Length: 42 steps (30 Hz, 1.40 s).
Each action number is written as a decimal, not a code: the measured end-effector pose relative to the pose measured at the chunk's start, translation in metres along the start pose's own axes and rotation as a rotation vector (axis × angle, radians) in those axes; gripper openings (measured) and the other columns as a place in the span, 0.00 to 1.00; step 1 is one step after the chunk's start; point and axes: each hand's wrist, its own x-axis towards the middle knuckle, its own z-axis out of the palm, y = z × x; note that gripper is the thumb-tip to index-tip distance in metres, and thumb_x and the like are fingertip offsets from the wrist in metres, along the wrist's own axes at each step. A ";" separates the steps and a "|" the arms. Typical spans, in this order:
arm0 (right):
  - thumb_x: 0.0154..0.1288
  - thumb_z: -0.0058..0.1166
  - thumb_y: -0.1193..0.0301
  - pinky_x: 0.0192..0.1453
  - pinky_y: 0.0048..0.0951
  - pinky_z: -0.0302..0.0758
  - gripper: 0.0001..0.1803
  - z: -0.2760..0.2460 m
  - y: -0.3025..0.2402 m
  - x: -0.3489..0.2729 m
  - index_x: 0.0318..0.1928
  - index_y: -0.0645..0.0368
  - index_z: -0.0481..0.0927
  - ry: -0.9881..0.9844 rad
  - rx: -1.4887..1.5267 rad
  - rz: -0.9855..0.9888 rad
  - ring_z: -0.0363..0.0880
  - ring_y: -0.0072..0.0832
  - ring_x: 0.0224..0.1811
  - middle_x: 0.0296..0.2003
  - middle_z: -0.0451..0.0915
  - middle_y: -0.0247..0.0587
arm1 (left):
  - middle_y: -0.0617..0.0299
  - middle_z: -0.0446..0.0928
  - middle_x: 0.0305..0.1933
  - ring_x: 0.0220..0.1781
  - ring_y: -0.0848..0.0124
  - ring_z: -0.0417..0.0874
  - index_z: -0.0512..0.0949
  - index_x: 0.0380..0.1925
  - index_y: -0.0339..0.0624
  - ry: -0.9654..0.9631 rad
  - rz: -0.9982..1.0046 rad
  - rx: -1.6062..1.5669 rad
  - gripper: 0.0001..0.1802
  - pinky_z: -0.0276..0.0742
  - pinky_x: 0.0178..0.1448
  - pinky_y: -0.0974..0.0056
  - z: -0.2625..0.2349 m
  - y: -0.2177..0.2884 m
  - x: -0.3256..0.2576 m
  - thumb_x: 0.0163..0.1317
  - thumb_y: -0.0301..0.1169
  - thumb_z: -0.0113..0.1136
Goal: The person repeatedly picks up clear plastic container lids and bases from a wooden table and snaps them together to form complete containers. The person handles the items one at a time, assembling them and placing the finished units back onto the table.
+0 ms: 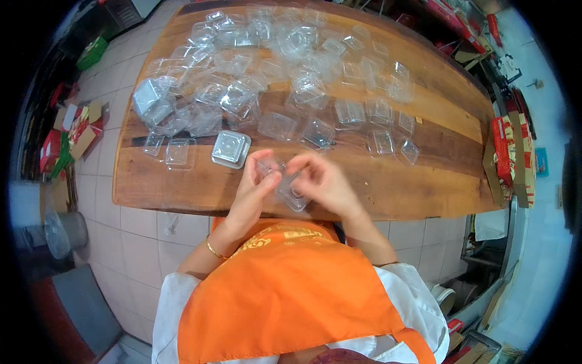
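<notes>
Near the front edge of the wooden table (388, 194), both my hands hold a clear plastic clamshell container (293, 197). My left hand (257, 182) is closed around its left side, thumb over the top. On the other side, the bent fingers of my right hand (318, 182) grip the container; they are slightly blurred by motion. Part of the container is hidden behind my fingers. Just beyond my left hand lies a stack of clear lidded containers (230, 149). Several loose clear containers (317, 132) lie past my hands.
A large heap of clear plastic containers (297, 42) spreads over the table's far half. Open cardboard boxes stand beside the table: a red and tan box (509, 155) at the right, another box (85, 133) on the left floor. A grey bin (74, 230) is at the lower left.
</notes>
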 end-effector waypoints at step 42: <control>0.67 0.58 0.72 0.39 0.17 0.70 0.09 -0.019 0.043 -0.044 0.43 0.61 0.76 0.186 0.067 0.155 0.71 0.13 0.34 0.33 0.76 0.27 | 0.46 0.72 0.54 0.58 0.53 0.73 0.67 0.60 0.37 -0.137 0.124 0.988 0.37 0.69 0.61 0.55 0.001 -0.020 0.018 0.51 0.38 0.69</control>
